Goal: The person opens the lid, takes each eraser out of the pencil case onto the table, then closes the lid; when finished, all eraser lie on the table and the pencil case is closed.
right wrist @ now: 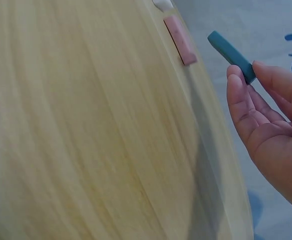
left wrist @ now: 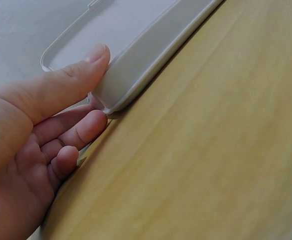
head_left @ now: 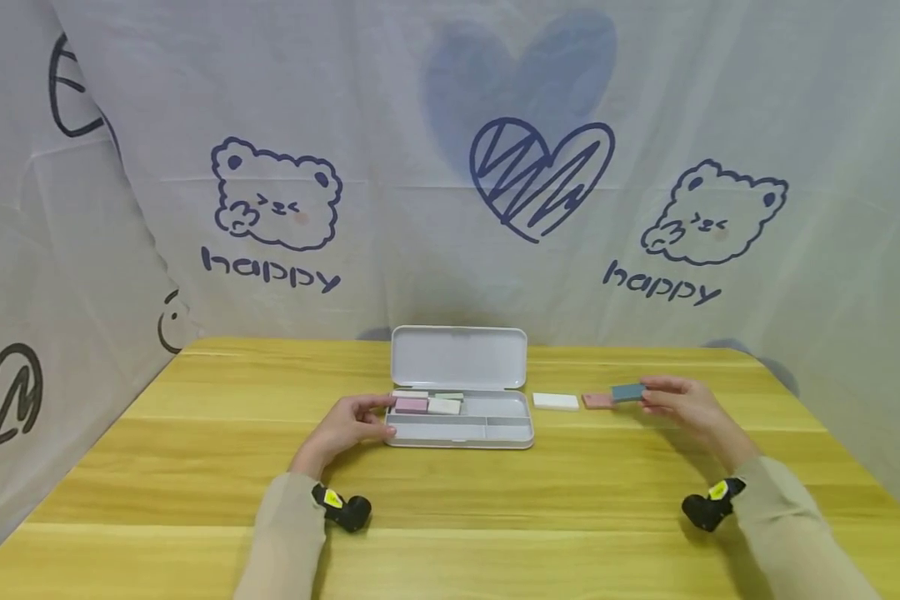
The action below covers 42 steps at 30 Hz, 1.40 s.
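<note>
A white pencil case (head_left: 420, 433) lies on the table with its lid (head_left: 459, 357) raised. My left hand (head_left: 356, 421) grips its left end; in the left wrist view the thumb (left wrist: 78, 75) lies on the case's corner and the other fingers curl beneath it. Inside the case's rear compartment sit a pink-purple eraser (head_left: 411, 406), a white eraser (head_left: 444, 407) and a pale green one (head_left: 450, 396). My right hand (head_left: 682, 404) pinches a teal eraser (right wrist: 231, 55) by one end, off the table. Below and left of it a pink eraser (right wrist: 180, 40) lies on the table.
Between the case and the pink eraser lies another white eraser (head_left: 556, 402). Behind the wooden table (head_left: 555, 517) hangs a white cloth (head_left: 405, 250) with bear and heart drawings. A black wrist camera (head_left: 348, 510) is strapped to each arm.
</note>
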Motion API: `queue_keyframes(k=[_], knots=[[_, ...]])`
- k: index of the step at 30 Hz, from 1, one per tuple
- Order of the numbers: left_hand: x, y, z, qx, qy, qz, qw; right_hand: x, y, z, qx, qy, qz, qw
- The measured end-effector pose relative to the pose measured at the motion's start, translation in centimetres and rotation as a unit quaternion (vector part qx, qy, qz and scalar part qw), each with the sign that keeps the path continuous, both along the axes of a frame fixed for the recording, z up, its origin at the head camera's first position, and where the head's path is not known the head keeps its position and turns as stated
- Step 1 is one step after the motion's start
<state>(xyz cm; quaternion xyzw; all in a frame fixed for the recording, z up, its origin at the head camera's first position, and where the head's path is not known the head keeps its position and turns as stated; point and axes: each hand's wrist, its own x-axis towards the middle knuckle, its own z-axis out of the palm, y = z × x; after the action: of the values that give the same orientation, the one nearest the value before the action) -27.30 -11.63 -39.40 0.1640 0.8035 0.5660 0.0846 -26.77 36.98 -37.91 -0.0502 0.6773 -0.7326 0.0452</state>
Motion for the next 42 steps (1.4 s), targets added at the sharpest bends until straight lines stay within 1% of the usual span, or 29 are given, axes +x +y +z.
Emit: queue_keyframes(k=[5, 7, 9, 14, 16, 18, 22, 25, 30, 33, 35, 42], knots=[[-1.2, -0.3, -1.5, -0.003, -0.002, 0.007, 1.0, -0.4, 0.9, -0.5, -0.005, -0.003, -0.001, 1.0], [-1.3, -0.4, -1.7, -0.002, -0.003, 0.009, 1.0, -0.6, 1.2, -0.6, -0.013, -0.008, -0.002, 0.9999], [-1.2, -0.3, -1.6, 0.002, -0.004, 0.006, 1.0, -0.7, 1.4, -0.8, -0.021, -0.013, -0.002, 0.9997], [-0.2, -0.1, -0.3, 0.012, -0.005, -0.002, 0.9999, -0.9, 1.6, -1.2, -0.043, -0.025, 0.009, 0.9987], [-0.1, -0.1, -0.2, 0.013, -0.004, -0.003, 0.9999, -0.9, 1.7, -1.2, -0.04, -0.032, 0.01, 0.9986], [-0.3, -0.1, -0.4, 0.014, -0.003, 0.0, 0.9999, -1.0, 1.6, -1.3, -0.029, -0.038, 0.005, 0.9989], [-1.0, -0.3, -1.4, 0.01, -0.001, 0.006, 0.9999, -1.0, 1.5, -1.2, 0.01, -0.039, -0.005, 0.9992], [-1.2, -0.4, -1.7, 0.01, -0.001, 0.008, 0.9999, -1.1, 1.4, -1.2, 0.034, -0.042, -0.007, 0.9985], [-1.2, -0.4, -1.6, 0.012, -0.005, 0.007, 0.9999, -1.1, 1.1, -1.2, 0.051, -0.048, -0.023, 0.9972], [-1.2, -0.4, -1.6, 0.01, -0.005, 0.007, 0.9999, -1.1, 0.8, -1.3, 0.077, -0.045, -0.038, 0.9953], [-1.2, -0.4, -1.6, 0.008, -0.005, 0.009, 0.9999, -1.2, 0.7, -1.4, 0.105, -0.041, -0.045, 0.9926], [-0.9, -0.3, -1.4, 0.005, -0.008, 0.014, 0.9999, -1.4, 0.3, -1.6, 0.168, -0.028, -0.065, 0.9833]])
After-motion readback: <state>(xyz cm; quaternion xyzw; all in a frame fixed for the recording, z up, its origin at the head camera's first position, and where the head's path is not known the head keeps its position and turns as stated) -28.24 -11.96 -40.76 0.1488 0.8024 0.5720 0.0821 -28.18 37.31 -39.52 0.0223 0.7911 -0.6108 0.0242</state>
